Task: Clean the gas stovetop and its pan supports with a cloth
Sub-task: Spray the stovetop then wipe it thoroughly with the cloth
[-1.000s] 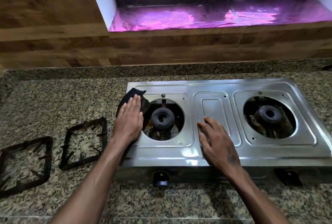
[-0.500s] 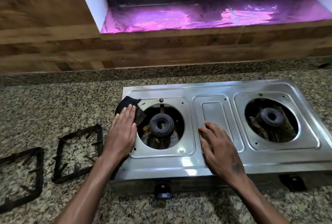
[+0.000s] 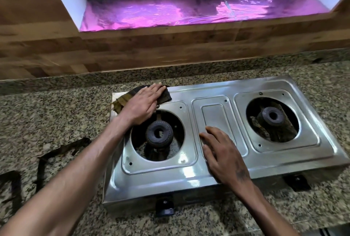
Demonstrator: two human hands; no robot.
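pressing down on the dark cloth (image 3: 164,97), the left hand (image 3: 142,104) lies flat with its fingers straight and close together, at the far left corner of the gas stovetop (image 3: 193,177). one end of the cloth, more yellow-brown, comes out from under the wrist side and hangs over the left edge of the steel. there is one cloth only.

the stovetop is one steel unit with two burners: the left burner (image 3: 158,134) sits just beside the left hand, toward the person, and the right burner (image 3: 272,116) is well apart, on the other side. both are bare, with no support on them. between the two burners the right hand (image 3: 223,152) rests on the middle panel, palm down, fingers slightly spread and relaxed, holding nothing.

two black knobs show on the front: one knob (image 3: 164,205) under the left burner, another knob (image 3: 297,181) under the right.

two pan supports lie on the granite counter (image 3: 56,107) to the left of the stove: the nearer support (image 3: 56,152) and the outer support (image 3: 13,188), both blurred and partly behind the left forearm.

no writing or brand can be read on anything.
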